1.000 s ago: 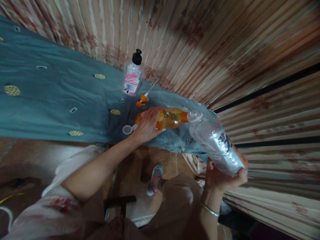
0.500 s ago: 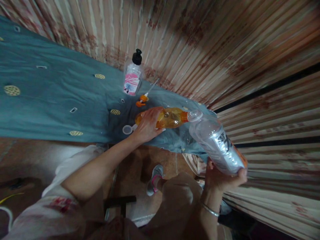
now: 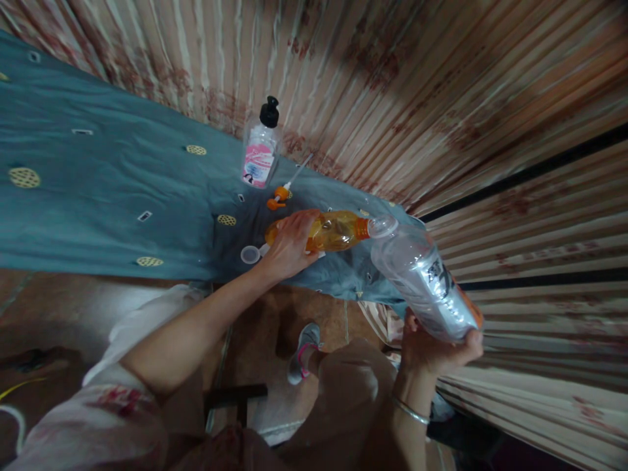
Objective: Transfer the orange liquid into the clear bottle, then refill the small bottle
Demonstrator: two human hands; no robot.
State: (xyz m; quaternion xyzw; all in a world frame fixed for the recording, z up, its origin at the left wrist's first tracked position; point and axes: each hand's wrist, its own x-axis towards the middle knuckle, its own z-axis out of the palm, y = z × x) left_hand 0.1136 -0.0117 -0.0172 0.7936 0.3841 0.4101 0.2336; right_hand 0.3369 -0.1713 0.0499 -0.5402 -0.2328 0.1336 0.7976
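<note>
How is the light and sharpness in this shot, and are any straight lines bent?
Head view: dim, warm light; the striped curtain fans out, bent by the wide lens, and blurs at the right edge; soft glare on the clear plastic bottle; the amber bottle stays fairly sharp.

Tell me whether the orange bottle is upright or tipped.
Tipped: the orange bottle lies nearly sideways in the left hand, its neck meeting the clear bottle.
</note>
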